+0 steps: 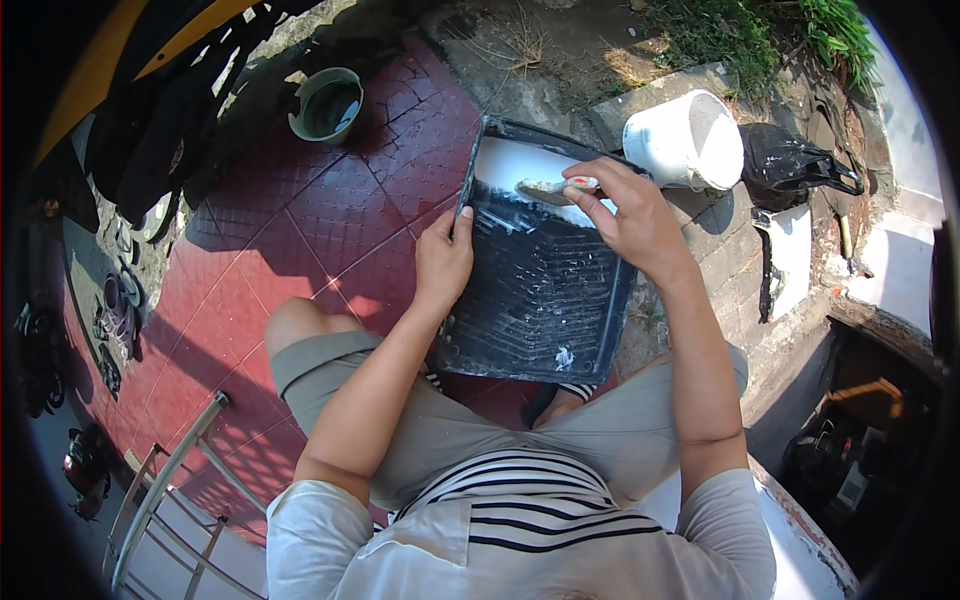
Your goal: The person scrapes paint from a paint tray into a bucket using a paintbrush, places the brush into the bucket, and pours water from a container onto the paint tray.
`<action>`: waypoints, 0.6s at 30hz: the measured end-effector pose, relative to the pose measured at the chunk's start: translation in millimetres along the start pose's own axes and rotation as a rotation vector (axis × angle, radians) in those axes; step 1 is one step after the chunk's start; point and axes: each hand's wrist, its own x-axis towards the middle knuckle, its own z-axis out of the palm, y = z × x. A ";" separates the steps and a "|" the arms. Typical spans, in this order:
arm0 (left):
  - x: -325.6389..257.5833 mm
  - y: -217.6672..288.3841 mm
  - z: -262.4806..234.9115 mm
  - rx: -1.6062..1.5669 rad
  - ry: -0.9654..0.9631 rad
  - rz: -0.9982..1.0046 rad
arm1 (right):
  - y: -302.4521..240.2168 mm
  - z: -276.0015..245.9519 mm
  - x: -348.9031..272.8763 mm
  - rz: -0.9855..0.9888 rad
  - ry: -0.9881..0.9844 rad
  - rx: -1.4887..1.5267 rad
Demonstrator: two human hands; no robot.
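L hand is half-curling, gripping black tray at its left edge; R hand, nearly closed, is pinching brush over wht paint at tray's far end.

The pale shirt has short, loose sleeves on either side of its striped panel, where black bands cross white. A pale, square-edged patch overlaps the panel's left part. Beyond the panel are grey-green shorts with a broad cuff; past them, black-and-white striped footwear.
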 end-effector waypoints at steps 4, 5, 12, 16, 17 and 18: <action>0.1 -0.7 -1.8 0.006 0.004 -0.018 | 2.5 4.0 -1.4 -0.051 -0.041 0.026; 0.6 -1.7 -2.3 0.007 0.006 -0.018 | 1.0 2.1 -1.3 -0.012 -0.038 0.025; 10.8 -27.3 -3.1 0.014 0.059 -0.017 | 4.4 19.3 -6.0 0.019 -0.069 0.064; 18.2 -40.6 -8.3 0.039 0.052 -0.069 | 15.0 34.8 -10.2 -0.017 -0.066 0.031; 18.3 -40.4 -8.4 0.040 0.054 -0.069 | 17.0 35.5 -10.0 -0.003 -0.039 0.033; 18.1 -40.1 -8.1 0.041 0.088 -0.052 | 18.7 36.4 -9.0 -0.006 -0.039 0.034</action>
